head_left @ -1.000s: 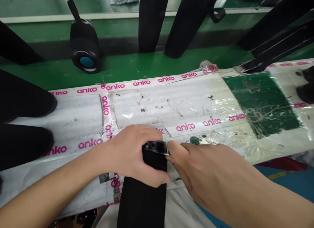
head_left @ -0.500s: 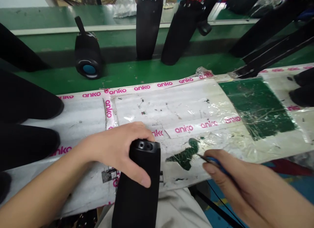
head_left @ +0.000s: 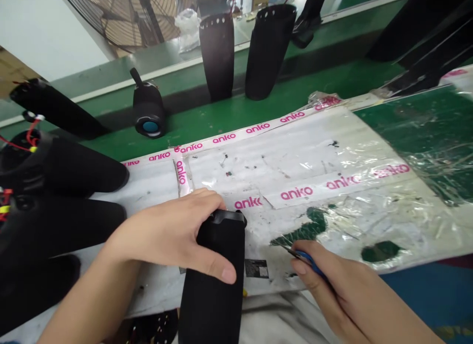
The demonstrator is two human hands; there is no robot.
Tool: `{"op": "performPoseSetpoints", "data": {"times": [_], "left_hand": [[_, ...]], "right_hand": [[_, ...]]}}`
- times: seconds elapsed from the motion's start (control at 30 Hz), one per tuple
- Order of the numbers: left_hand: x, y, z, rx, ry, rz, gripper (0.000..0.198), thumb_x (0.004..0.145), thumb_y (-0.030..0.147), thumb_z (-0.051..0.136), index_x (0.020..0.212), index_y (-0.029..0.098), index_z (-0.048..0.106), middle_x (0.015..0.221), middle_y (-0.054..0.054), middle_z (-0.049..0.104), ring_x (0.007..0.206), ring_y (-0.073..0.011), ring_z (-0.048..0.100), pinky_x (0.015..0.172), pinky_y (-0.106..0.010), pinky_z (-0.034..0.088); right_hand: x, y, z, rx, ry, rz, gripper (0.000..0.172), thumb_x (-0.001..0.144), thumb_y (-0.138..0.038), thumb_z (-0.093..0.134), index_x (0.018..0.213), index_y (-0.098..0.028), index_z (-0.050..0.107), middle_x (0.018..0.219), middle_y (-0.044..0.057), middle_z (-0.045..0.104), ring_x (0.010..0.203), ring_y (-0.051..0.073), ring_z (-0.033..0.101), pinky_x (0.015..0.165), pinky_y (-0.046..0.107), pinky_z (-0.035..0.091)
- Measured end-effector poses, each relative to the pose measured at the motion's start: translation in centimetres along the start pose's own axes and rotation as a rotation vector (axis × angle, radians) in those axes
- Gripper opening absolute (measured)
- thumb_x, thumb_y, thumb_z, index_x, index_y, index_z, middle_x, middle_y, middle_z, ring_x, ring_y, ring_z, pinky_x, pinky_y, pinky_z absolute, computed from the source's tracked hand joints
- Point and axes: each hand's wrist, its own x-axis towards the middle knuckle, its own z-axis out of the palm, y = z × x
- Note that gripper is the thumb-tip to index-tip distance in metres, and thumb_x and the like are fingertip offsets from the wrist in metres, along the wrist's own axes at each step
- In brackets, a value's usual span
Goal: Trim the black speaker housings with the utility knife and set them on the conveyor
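My left hand is closed round the upper end of a black speaker body, thumb across its front. The speaker is held up over my lap at the table's near edge, its lower end outside the view. Right of it, my right hand pinches a blue-handled tool with a thin pointed metal tip. The tip points left toward the speaker and is apart from it. A small black printed label lies on the table just right of the speaker.
Several black speaker tubes with red wires lie at left. Two more tubes stand on the green ledge, near a speaker with a blue end. Torn plastic and pink-printed tape cover the white table top. A large fan stands behind.
The view has swung left and tilted. The speaker's top has turned, so its socket holes no longer show. My right hand's tool has come closer to the speaker.
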Motion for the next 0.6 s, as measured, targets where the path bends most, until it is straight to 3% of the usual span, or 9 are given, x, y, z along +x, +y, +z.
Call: {"op": "performPoseSetpoints", "data": {"times": [0.07, 0.2, 0.33, 0.6], "left_hand": [[0.4, 0.5, 1.1, -0.002, 0.079, -0.042, 0.063, 0.073, 0.070, 0.083, 0.100, 0.017, 0.061, 0.097, -0.003, 0.059, 0.085, -0.0207, 0.055, 0.073, -0.031, 0.043], [1.3, 1.6, 4.2, -0.196, 0.190, 0.075, 0.051, 0.067, 0.051, 0.095, 0.089, 0.020, 0.061, 0.091, 0.002, 0.061, 0.084, -0.0175, 0.058, 0.073, -0.028, 0.043], [2.8, 2.7, 6.4, -0.220, 0.200, 0.235, 0.045, 0.060, 0.034, 0.098, 0.080, 0.018, 0.060, 0.082, 0.002, 0.058, 0.079, -0.0165, 0.056, 0.074, -0.030, 0.043], [4.0, 2.9, 7.2, -0.259, 0.197, 0.257, 0.041, 0.059, 0.024, 0.094, 0.082, 0.017, 0.061, 0.085, 0.002, 0.058, 0.083, -0.0173, 0.057, 0.072, -0.029, 0.044]], "right_hand": [[0.3, 0.0, 0.0, -0.052, 0.065, -0.057, 0.012, 0.111, -0.029, 0.040, 0.113, -0.024, 0.051, 0.075, -0.005, 0.070, 0.059, 0.013, 0.070, 0.049, 0.021, 0.049], [0.6, 0.0, -0.4, -0.259, 0.203, -0.230, 0.019, 0.110, -0.025, 0.032, 0.110, -0.021, 0.050, 0.075, -0.001, 0.067, 0.056, 0.014, 0.067, 0.047, 0.025, 0.044], [0.0, -0.2, -1.3, -0.410, 0.178, -0.297, 0.016, 0.100, -0.016, 0.040, 0.111, -0.020, 0.051, 0.075, 0.000, 0.062, 0.058, 0.018, 0.060, 0.053, 0.031, 0.036], [-0.5, 0.1, -2.2, -0.491, 0.096, -0.300, 0.028, 0.090, -0.011, 0.045, 0.116, -0.019, 0.051, 0.077, -0.002, 0.060, 0.061, 0.018, 0.056, 0.061, 0.032, 0.030]]}}
